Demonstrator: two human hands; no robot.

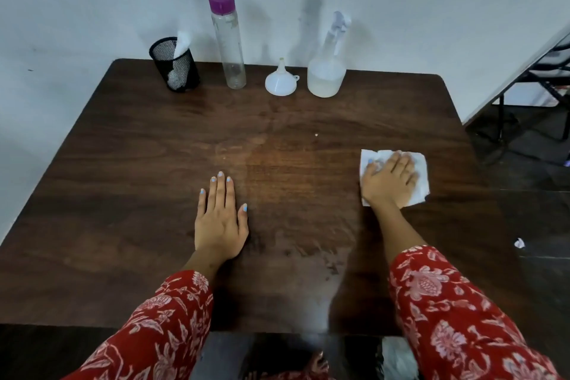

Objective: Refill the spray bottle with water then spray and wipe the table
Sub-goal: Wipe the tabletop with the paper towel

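My right hand [390,179] presses flat on a white tissue [419,182] at the right side of the dark wooden table [123,163]. My left hand [220,216] rests flat on the table near its middle, fingers straight, holding nothing. The translucent spray bottle [327,71], partly filled with water, stands upright at the back edge. A white funnel [280,82] sits upside down just left of it. A tall clear water bottle with a purple cap [228,40] stands further left. Faint wet streaks show on the table between my hands.
A black mesh cup [174,63] holding tissues stands at the back left by the white wall. A folding chair frame [543,77] stands off the table's right side. A crumpled scrap of paper [519,243] lies on the dark floor to the right.
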